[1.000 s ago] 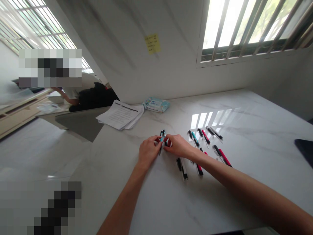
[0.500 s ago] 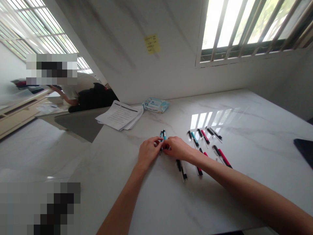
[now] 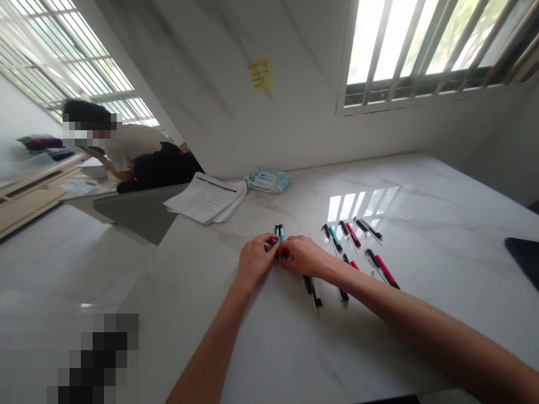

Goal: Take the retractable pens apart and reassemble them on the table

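Two teal-and-black pens stand out between my hands, lying side by side on the marbled table: the left pen (image 3: 277,230) and the right pen (image 3: 282,231). My left hand (image 3: 255,257) rests on the table with thumb and fingers closed on the left pen. From the other side, my right hand (image 3: 304,256) has its fingers curled onto the right pen, and they cover its lower part. Under and beside my right forearm lie disassembled pens in small groups, among them a teal barrel (image 3: 336,238), a red barrel (image 3: 386,271) and a grey barrel (image 3: 371,228).
A stack of printed sheets (image 3: 206,197) and a blue wipes packet (image 3: 268,180) lie by the wall. A yellow sticky note (image 3: 261,74) is on the wall. A dark flat object (image 3: 524,261) sits at the right edge. Another person (image 3: 138,148) sits at the far left.
The two pens have turned slightly and now lie more nearly parallel, their tops level. Both hands have barely moved. At the far left, the other person's head has shifted slightly.
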`<state>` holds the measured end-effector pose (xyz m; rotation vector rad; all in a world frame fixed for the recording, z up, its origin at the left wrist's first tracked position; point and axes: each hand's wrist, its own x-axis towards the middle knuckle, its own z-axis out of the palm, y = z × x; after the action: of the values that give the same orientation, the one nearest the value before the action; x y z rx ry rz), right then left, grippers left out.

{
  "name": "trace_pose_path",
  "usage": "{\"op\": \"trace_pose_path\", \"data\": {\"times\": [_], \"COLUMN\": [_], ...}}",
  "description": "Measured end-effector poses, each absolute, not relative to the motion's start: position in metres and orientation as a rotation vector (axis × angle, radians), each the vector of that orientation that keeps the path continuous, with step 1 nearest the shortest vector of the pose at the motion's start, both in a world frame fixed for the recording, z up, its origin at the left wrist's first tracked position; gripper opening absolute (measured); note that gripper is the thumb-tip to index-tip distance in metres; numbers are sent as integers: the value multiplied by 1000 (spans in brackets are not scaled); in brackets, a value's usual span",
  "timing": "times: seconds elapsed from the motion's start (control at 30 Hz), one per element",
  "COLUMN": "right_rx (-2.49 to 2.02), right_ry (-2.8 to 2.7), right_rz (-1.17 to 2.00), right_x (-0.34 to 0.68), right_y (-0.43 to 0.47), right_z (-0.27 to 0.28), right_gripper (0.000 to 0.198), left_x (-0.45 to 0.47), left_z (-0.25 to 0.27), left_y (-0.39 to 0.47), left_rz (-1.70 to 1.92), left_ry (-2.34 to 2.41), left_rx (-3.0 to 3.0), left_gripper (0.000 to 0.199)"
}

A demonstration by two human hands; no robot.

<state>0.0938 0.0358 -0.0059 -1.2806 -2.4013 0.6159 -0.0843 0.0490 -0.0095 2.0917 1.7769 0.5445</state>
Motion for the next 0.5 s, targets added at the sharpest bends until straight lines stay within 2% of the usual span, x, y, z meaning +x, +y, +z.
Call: {"op": "trace_pose_path", "data": {"times": [0.33,0.5], "right_rx": [-1246,-1236], "right_ry": [-2353,-2243], "right_rz": [624,628], "right_x": [97,130], "right_y": [35,47], "right_z": [-5,1], "right_gripper": [20,21], "left_x": [-86,-85], "left_z": [-12,-9], "left_y": [51,51], "left_rz": [601,663], "left_ry": [1776,1805], "left_rx": [2049,2030], "left_gripper": [33,34]}}
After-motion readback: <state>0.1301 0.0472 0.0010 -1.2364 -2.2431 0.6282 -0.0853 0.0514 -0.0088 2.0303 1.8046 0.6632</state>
